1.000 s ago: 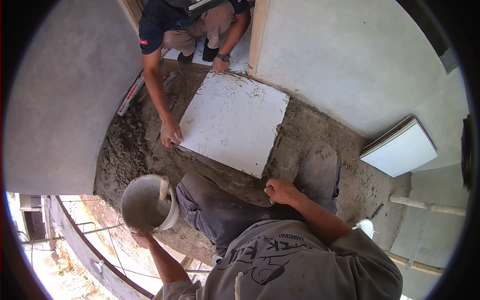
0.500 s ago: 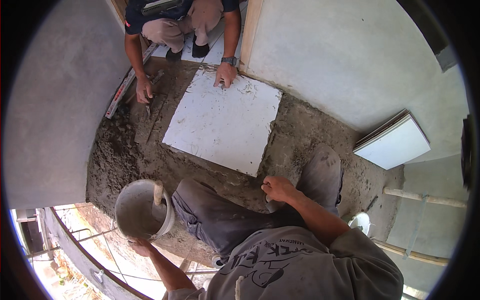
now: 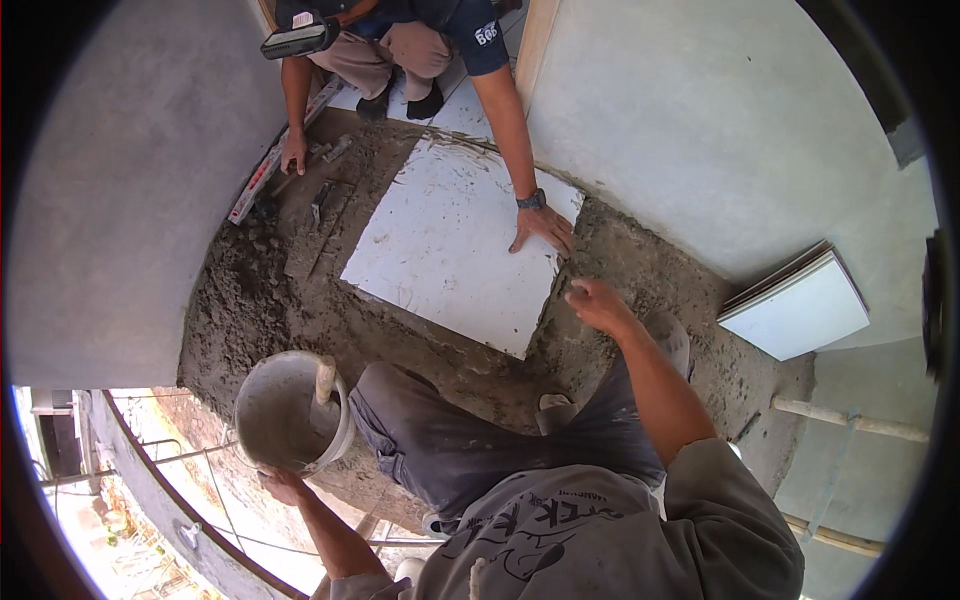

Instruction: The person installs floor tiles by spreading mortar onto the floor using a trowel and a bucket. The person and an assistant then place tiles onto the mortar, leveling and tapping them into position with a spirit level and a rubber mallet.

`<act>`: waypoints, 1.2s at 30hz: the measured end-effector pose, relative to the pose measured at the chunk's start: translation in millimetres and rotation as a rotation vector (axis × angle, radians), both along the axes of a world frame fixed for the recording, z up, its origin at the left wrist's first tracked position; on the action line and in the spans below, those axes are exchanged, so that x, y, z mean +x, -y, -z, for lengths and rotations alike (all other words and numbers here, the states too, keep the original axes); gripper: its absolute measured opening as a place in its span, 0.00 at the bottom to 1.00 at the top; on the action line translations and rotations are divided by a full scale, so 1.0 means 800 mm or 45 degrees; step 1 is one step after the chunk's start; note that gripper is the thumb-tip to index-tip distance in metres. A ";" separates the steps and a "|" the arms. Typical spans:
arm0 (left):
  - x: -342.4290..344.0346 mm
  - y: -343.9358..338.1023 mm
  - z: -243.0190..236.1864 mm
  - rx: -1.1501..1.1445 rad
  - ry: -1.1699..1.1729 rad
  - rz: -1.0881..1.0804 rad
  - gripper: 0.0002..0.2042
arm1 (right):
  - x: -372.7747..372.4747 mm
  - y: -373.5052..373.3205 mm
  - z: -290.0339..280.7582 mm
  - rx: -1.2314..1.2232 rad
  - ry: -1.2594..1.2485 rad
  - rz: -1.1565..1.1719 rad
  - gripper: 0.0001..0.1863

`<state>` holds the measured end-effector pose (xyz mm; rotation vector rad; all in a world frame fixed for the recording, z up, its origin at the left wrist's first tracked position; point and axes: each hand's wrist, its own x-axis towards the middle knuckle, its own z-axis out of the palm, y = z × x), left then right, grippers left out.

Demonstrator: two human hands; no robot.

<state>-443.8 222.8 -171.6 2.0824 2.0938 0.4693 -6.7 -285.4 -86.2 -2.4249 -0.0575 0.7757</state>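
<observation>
My left hand point(image 3: 285, 487) grips the near edge of a grey, mortar-stained bucket point(image 3: 343, 440), which is tilted so that its inside shows. A tool with a wooden handle point(image 3: 325, 380) rests in the bucket, its lower end hard to make out. My right hand point(image 3: 602, 305) hovers beside the right edge of a large white floor tile point(image 3: 450, 250), fingers curled; whether they hold anything is hidden. The smeared tile lies on wet mortar point(image 3: 400, 335). A co-worker's hand point(image 3: 543, 230) presses flat on its right part.
The co-worker squats on laid tiles point(image 3: 465, 105), other hand point(image 3: 294, 152) by a long spirit level point(image 3: 262, 180). A trowel point(image 3: 320, 200) lies on the mortar at left. Stacked tiles point(image 3: 800, 305) lean against the right wall. Bamboo poles point(image 3: 850, 420) stand at lower right.
My right hand has risen from above my lap toward the tile's right edge. The co-worker's hand has slid from the tile's far edge to its right side; their other hand has left the trowel.
</observation>
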 end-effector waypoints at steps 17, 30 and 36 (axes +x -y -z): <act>0.071 0.078 -0.043 -0.194 0.404 -0.112 0.51 | -0.035 0.104 -0.061 -0.496 0.369 0.545 0.26; 0.072 0.081 -0.010 -0.128 -0.001 -0.201 0.47 | -0.027 0.104 -0.046 -0.506 0.390 0.547 0.24; 0.078 0.087 -0.017 -0.155 -0.019 -0.232 0.46 | -0.025 0.106 -0.044 -0.510 0.396 0.530 0.23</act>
